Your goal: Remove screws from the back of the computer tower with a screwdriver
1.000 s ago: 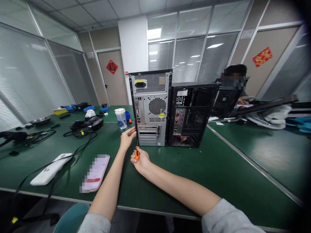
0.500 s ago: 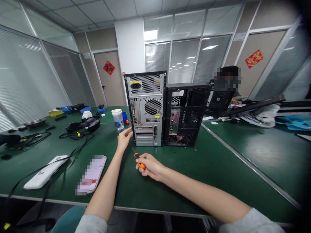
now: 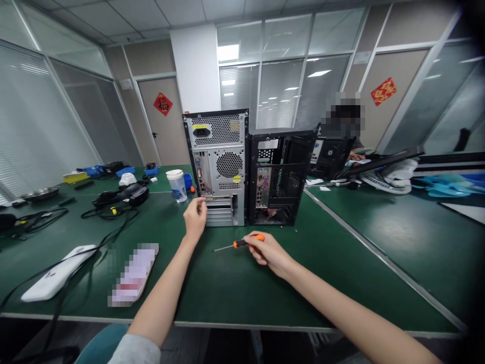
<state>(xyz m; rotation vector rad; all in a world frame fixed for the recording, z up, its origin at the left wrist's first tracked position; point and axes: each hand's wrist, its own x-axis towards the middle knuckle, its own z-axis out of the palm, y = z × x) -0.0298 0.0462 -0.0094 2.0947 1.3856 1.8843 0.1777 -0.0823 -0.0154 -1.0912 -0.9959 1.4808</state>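
My right hand (image 3: 268, 251) grips a screwdriver (image 3: 242, 242) with an orange and black handle, held above the table, its thin shaft pointing left and slightly down. My left hand (image 3: 195, 218) is closed, fingers curled, at the lower left of the silver-backed computer case (image 3: 239, 194), in front of its expansion slots. Whatever those fingers hold, if anything, is hidden. The case stands upright with its rear panel facing me. To its right is a second, black computer case (image 3: 287, 202), also rear side forward, with open gaps in its back.
A phone (image 3: 137, 273) and a white power bank (image 3: 56, 275) lie on the green table (image 3: 227, 298) at left, with a black strap across. Behind my left hand stands a plastic cup (image 3: 177, 186). Cables and headgear (image 3: 125, 194) lie further left. Another person sits behind the cases at right.
My right hand has moved right with the screwdriver, whose shaft has swung to point left. My left hand has come from the case's side edge to in front of its slots, fingers now curled.
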